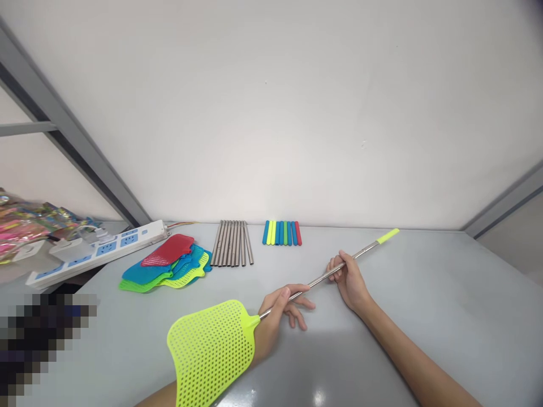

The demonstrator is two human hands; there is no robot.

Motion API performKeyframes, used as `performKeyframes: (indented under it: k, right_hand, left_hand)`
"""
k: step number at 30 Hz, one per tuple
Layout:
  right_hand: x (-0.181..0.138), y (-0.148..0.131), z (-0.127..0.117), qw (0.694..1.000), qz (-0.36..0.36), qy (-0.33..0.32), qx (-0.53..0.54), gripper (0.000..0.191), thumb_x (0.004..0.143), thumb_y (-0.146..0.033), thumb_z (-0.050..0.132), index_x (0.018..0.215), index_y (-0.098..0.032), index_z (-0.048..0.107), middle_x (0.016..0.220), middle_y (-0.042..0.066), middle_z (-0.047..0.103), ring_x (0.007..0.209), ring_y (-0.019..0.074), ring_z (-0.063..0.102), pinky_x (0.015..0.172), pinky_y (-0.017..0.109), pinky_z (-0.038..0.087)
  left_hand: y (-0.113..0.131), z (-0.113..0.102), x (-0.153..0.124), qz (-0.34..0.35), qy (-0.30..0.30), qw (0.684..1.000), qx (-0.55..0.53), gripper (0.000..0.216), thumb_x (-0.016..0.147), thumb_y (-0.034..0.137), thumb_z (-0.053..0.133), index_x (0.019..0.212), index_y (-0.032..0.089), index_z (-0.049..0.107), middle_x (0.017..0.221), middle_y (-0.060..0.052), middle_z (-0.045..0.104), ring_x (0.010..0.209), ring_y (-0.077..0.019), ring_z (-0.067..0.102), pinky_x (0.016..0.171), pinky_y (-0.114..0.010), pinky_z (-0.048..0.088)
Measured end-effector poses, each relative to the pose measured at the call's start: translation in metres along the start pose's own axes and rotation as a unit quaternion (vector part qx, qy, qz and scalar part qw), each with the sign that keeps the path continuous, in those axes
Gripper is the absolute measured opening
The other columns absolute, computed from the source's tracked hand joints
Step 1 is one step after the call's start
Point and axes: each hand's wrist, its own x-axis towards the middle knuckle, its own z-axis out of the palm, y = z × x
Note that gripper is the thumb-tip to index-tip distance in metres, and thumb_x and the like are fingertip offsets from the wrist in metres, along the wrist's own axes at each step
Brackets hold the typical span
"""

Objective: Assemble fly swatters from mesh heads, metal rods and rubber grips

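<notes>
A fly swatter point(212, 347) with a yellow-green perforated head, a thin metal telescopic rod and a yellow-green grip runs diagonally across the front of the table. My left hand point(282, 308) pinches the rod near the head between thumb and fingers, its other fingers spread. Farther up the rod, my right hand point(348, 280) is closed round it, short of the grip end. The swatter's head covers part of my left wrist and forearm.
Loose swatter heads point(165, 265) in several colours lie piled at the left. Metal rods point(231, 243) and coloured grips point(282, 233) lie in rows near the wall. A power strip point(102, 251) and plastic-wrapped goods point(34, 220) are at the far left.
</notes>
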Motion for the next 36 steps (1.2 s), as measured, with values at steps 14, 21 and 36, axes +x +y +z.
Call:
performKeyframes:
  k: [14,21,36]
  right_hand:
    - [-0.016,0.001,0.008,0.967,0.173,-0.180,-0.049,0.056,0.081,-0.039,0.031,0.032,-0.017,0.044,0.031,0.000,0.040,0.033,0.0124,0.043,0.043,0.027,0.034]
    - [-0.022,0.002,0.011,0.957,0.201,-0.198,-0.062,0.058,0.082,-0.038,0.026,0.032,-0.016,0.046,0.031,0.002,0.044,0.033,0.0137,0.047,0.045,0.028,0.036]
    - [-0.032,0.008,0.021,0.953,0.214,-0.213,-0.035,0.060,0.081,-0.034,0.022,0.030,-0.015,0.048,0.030,0.003,0.044,0.030,0.0142,0.046,0.039,0.028,0.037]
  left_hand:
    - [0.004,-0.007,-0.004,-0.042,-0.078,0.996,-0.029,0.044,0.087,0.035,0.018,0.116,0.014,0.043,0.065,-0.008,0.064,0.043,-0.0130,0.054,0.051,-0.028,0.037]
    - [0.005,-0.008,-0.006,-0.058,-0.073,0.995,-0.041,0.046,0.087,0.036,0.017,0.120,0.012,0.039,0.064,-0.007,0.064,0.043,-0.0133,0.054,0.052,-0.029,0.038]
    - [0.000,-0.010,-0.008,-0.046,-0.074,0.995,-0.056,0.048,0.087,0.035,0.015,0.121,0.010,0.038,0.064,-0.008,0.063,0.043,-0.0140,0.054,0.050,-0.028,0.038]
